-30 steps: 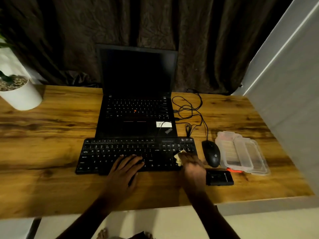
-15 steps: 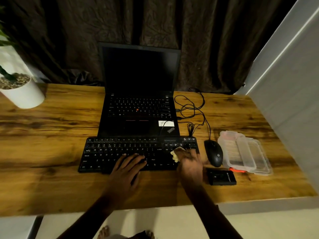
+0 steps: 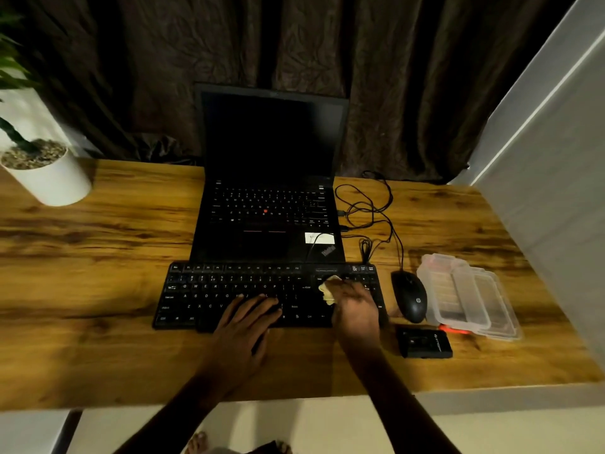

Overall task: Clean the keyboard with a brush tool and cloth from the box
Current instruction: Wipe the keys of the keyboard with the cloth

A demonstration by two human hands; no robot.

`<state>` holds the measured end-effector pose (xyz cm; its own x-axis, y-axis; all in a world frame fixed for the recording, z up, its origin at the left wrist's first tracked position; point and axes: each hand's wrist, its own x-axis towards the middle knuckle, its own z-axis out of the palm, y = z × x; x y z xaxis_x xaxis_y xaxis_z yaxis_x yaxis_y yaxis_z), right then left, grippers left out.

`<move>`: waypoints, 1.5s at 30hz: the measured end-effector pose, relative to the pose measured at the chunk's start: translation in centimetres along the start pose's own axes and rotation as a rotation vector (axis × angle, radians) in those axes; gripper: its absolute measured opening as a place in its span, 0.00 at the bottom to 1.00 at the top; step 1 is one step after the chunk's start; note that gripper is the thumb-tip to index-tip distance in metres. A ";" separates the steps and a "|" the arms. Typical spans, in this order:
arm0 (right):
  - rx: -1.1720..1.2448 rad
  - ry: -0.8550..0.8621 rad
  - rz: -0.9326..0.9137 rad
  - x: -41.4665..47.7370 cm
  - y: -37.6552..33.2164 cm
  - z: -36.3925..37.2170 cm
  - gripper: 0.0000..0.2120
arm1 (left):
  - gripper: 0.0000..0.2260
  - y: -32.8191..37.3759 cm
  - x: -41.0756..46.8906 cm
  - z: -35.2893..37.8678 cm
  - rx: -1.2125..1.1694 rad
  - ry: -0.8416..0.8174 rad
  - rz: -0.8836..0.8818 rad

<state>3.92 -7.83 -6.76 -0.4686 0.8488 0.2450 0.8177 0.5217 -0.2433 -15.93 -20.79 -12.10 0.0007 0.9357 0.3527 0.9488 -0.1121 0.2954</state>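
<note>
Head view: only one cam, looking fwd and down at both hands.
Keyboard (image 3: 248, 294): black, lying flat on the wood surface (image 3: 98, 273), just in front of the laptop (image 3: 268, 204), back edge touching or nearly touching the laptop base.
Right hand (image 3: 355, 309): pressing down on the keyboard's right end, by the numpad area; its grip is closing around the cloth, fingers curled over it.
Cloth (image 3: 328, 290): pale yellowish, bunched up, poking out at the left of the right hand's fingers and sitting on the keys.
Left hand (image 3: 244, 326): lying flat, palm down, fingers spread over the bottom rows mid-keyboard; grip is loose and holding nothing, just bracing the board.
Box (image 3: 468, 296): clear plastic, sitting on the surface right of the mouse, looking empty tho hard to tell thru the plastic.
Brush tool: a red-orange bit (image 3: 453, 329) is showing at the box's near edge; can't tell if that's the brush.
Mouse (image 3: 411, 296): black, resting between keyboard and box, cable running back in loops twd the laptop.
Black case (image 3: 424, 342): small, flat, lying near the surface's front edge, just right of the right wrist.
Plant pot (image 3: 49, 178): white, standing far left, well apart from the action.
</note>
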 end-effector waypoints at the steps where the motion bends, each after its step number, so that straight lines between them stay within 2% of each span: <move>1: -0.010 0.003 0.003 -0.1 0.6 -0.1 0.25 | 0.18 0.0 0.0 0.0 -0.003 -0.001 -0.003; 5: 0.001 -0.158 0.347 0.3 2.2 -1.0 0.13 | 0.18 -0.3 0.0 0.3 -0.005 -0.013 -0.008; 7: -0.032 -0.270 0.419 1.2 1.4 -1.0 0.12 | 0.18 -0.4 -0.1 0.4 -0.001 -0.012 -0.003; 10: 0.060 -0.316 0.279 1.7 -1.4 -0.1 0.20 | 0.17 -0.4 -0.1 0.4 0.009 0.000 0.003; 12: 0.117 -0.255 0.083 1.1 -2.9 0.4 0.25 | 0.17 -0.3 0.0 0.4 0.030 -0.001 0.003; 14: 0.099 -0.212 -0.022 1.0 -2.5 0.5 0.29 | 0.17 -0.3 0.0 0.4 0.032 -0.010 -0.004; 18: -0.031 -0.215 0.108 1.5 0.2 0.2 0.27 | 0.18 -0.5 0.0 0.3 0.028 -0.040 -0.007; 20: 0.004 -0.163 0.171 1.5 0.0 0.4 0.24 | 0.18 -0.6 0.0 0.4 0.043 -0.058 -0.007; 25: 0.097 -0.071 0.021 1.5 -2.8 1.0 0.24 | 0.17 -0.5 0.0 0.4 0.031 -0.058 -0.029; 29: -0.097 -0.262 -0.037 2.5 0.6 0.4 0.27 | 0.18 -0.3 0.0 0.1 0.020 -0.066 -0.035; 31: -0.160 -0.306 0.088 2.8 2.6 -0.3 0.27 | 0.18 -0.2 0.0 0.1 0.028 -0.077 -0.044; 34: -0.166 -0.330 0.260 3.2 3.1 -1.3 0.19 | 0.18 -0.2 0.0 0.1 0.040 -0.085 -0.044; 36: -0.187 -0.367 0.209 3.3 2.2 -1.5 0.15 | 0.18 -0.3 0.1 0.0 0.039 -0.088 -0.042; 38: -0.144 -0.370 0.101 3.5 1.5 -1.3 0.20 | 0.18 -0.2 0.0 0.0 0.036 -0.090 -0.047; 41: -0.161 -0.354 0.044 3.4 3.0 -1.9 0.27 | 0.19 -0.2 0.0 0.0 0.034 -0.092 -0.045; 43: -0.172 -0.247 0.080 2.9 5.1 -2.6 0.29 | 0.19 -0.2 0.0 -0.1 0.036 -0.086 -0.050; 45: -0.146 -0.195 0.188 2.4 6.3 -2.9 0.26 | 0.19 -0.2 0.1 -0.1 0.034 -0.080 -0.050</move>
<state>8.94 -2.76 -5.02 -0.3487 0.9370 0.0205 0.9288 0.3484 -0.1263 -16.13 -20.76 -12.02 -0.0226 0.9637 0.2661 0.9583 -0.0549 0.2804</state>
